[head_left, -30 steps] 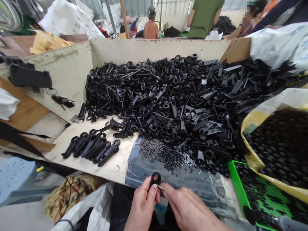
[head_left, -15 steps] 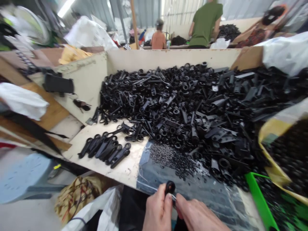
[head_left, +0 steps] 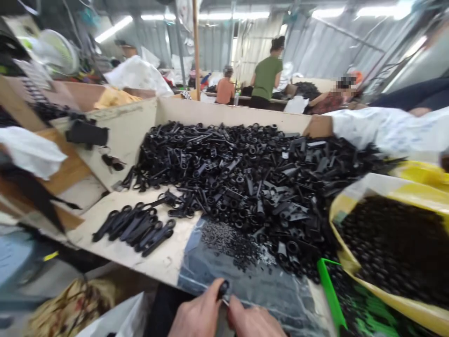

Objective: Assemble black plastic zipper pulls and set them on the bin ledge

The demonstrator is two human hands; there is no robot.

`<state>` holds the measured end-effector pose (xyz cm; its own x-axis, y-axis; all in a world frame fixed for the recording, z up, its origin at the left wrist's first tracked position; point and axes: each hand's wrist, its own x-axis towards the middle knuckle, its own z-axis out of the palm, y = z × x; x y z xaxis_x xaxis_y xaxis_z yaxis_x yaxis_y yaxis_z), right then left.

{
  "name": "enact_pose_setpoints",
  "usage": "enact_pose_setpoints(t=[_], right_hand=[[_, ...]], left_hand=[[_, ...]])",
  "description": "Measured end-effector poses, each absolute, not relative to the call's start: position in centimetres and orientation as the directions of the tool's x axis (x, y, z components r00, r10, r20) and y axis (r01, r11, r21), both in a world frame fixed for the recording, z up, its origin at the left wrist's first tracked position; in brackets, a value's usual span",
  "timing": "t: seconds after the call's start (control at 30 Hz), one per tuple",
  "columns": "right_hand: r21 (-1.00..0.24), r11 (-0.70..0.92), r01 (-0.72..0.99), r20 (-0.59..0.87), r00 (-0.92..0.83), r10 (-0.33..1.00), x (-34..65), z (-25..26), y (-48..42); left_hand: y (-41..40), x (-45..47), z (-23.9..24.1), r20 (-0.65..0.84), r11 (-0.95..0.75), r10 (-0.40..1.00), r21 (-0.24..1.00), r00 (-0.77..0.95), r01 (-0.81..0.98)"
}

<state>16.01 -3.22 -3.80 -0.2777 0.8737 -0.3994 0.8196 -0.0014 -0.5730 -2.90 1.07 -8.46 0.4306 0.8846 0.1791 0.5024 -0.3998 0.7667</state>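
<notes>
At the bottom edge, my left hand (head_left: pixel 199 313) pinches a small black plastic ring-ended part (head_left: pixel 223 288) between thumb and fingers. My right hand (head_left: pixel 254 320) is closed beside it, its fingertips pinching a thin metal pin (head_left: pixel 225 302) at the part. Both hands hover over a dark plastic sheet (head_left: pixel 266 290) on the table's front edge. A little patch of small pins and black beads (head_left: pixel 228 241) lies just beyond the hands.
A big heap of black plastic parts (head_left: pixel 252 173) fills the cream-walled tray (head_left: pixel 224 114). A row of assembled black pieces (head_left: pixel 135 227) lies front left. A yellow bag of black beads (head_left: pixel 393 243) and a green crate (head_left: pixel 329 295) stand right. People work at the back.
The camera has tilted up, so the hands sit lower in view and more of the room shows. Both hands keep hold of the black part and the pin.
</notes>
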Motion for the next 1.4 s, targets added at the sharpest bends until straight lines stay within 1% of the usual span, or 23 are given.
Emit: enact_pose_setpoints(t=[0.03,0.07,0.13,0.2,0.23,0.3,0.33,0.4,0.47,0.6,0.7,0.77,0.9,0.97,1.07,1.13,1.17,1.2,1.27,1.3,1.33,1.37,1.4], right_hand=[[-0.524,-0.013,0.851,-0.429,-0.251,0.868,15.8,-3.4,-3.4],[-0.516,-0.024,0.856,-0.429,-0.234,0.873,15.8,-2.9,-3.5],[-0.599,-0.039,0.800,-0.360,-0.225,0.905,16.4,-1.6,-3.6],[-0.696,-0.066,0.715,-0.216,-0.120,0.969,18.0,0.1,-3.3],[-0.718,-0.074,0.692,-0.139,-0.039,0.989,19.1,1.0,-2.8],[-0.695,-0.064,0.716,0.030,0.118,0.992,21.5,2.3,-1.5],[-0.636,-0.085,0.767,0.084,0.178,0.980,22.6,2.7,-0.8],[-0.473,-0.135,0.871,0.123,0.217,0.969,24.2,2.9,0.8],[-0.347,-0.147,0.926,0.107,0.195,0.975,24.8,2.5,2.2],[-0.180,-0.134,0.974,0.046,0.144,0.988,23.9,1.1,4.3],[-0.051,-0.151,0.987,0.009,0.152,0.988,23.2,0.5,5.1],[0.008,-0.158,0.987,0.007,0.158,0.987,23.2,0.4,5.3],[0.069,-0.134,0.989,0.030,0.132,0.991,23.6,0.4,5.5],[0.076,-0.109,0.991,0.048,0.106,0.993,23.8,0.2,5.4],[0.065,-0.055,0.996,0.064,0.051,0.997,24.0,-0.2,4.9],[0.025,-0.011,1.000,0.094,0.009,0.996,24.5,-0.4,4.6],[-0.033,0.013,0.999,0.136,-0.009,0.991,24.9,-0.5,4.5],[-0.120,0.043,0.992,0.201,-0.018,0.979,25.3,-0.5,4.5],[-0.352,0.119,0.928,0.372,0.022,0.928,26.0,-0.3,4.6],[-0.465,0.146,0.873,0.446,0.089,0.890,26.2,-0.1,4.7],[-0.566,0.151,0.810,0.489,0.182,0.853,26.2,0.1,4.7],[-0.665,0.143,0.733,0.495,0.289,0.819,25.9,0.4,4.6],[-0.765,0.129,0.632,0.457,0.390,0.799,25.3,0.7,4.3]], left_hand=[[1.9,-3.6,-7.7,0.171,-0.332,0.932,0.754,0.319,0.566],[2.8,-4.3,-6.9,0.144,-0.233,0.971,0.733,0.189,0.639],[4.7,-5.5,-5.0,0.121,-0.098,0.993,0.719,0.015,0.688],[6.2,-5.9,-3.2,0.100,-0.033,0.993,0.772,-0.070,0.635],[6.7,-5.7,-2.6,0.071,-0.012,0.994,0.824,-0.081,0.566],[6.8,-4.7,-1.8,-0.024,0.046,0.998,0.935,-0.065,0.352],[6.6,-3.9,-1.6,-0.089,0.096,0.995,0.969,-0.040,0.230],[5.8,-2.2,-1.5,-0.230,0.229,0.973,0.973,0.023,0.023],[5.0,-0.6,-1.5,-0.341,0.351,0.934,0.931,0.105,-0.097],[4.0,1.1,-1.4,-0.449,0.500,0.856,0.844,0.257,-0.192],[3.8,1.2,-1.4,-0.477,0.550,0.828,0.794,0.295,-0.258],[3.7,1.0,-1.3,-0.480,0.567,0.820,0.755,0.313,-0.328],[3.6,0.4,-1.0,-0.506,0.639,0.768,0.641,0.392,-0.426],[3.5,0.3,-0.9,-0.513,0.647,0.763,0.622,0.394,-0.441],[3.4,0.2,-0.9,-0.517,0.634,0.773,0.631,0.367,-0.448],[3.3,0.2,-1.1,-0.511,0.623,0.782,0.641,0.357,-0.447],[3.3,0.2,-1.2,-0.505,0.619,0.785,0.648,0.358,-0.444],[3.3,0.2,-1.2,-0.498,0.612,0.790,0.657,0.356,-0.440],[3.3,0.2,-1.2,-0.487,0.593,0.805,0.683,0.340,-0.426],[3.3,0.3,-1.2,-0.481,0.578,0.816,0.701,0.321,-0.417],[3.2,0.3,-1.2,-0.475,0.560,0.828,0.721,0.297,-0.409],[3.2,0.4,-1.2,-0.469,0.542,0.840,0.738,0.273,-0.401],[3.2,0.4,-1.1,-0.461,0.525,0.851,0.753,0.251,-0.397]])
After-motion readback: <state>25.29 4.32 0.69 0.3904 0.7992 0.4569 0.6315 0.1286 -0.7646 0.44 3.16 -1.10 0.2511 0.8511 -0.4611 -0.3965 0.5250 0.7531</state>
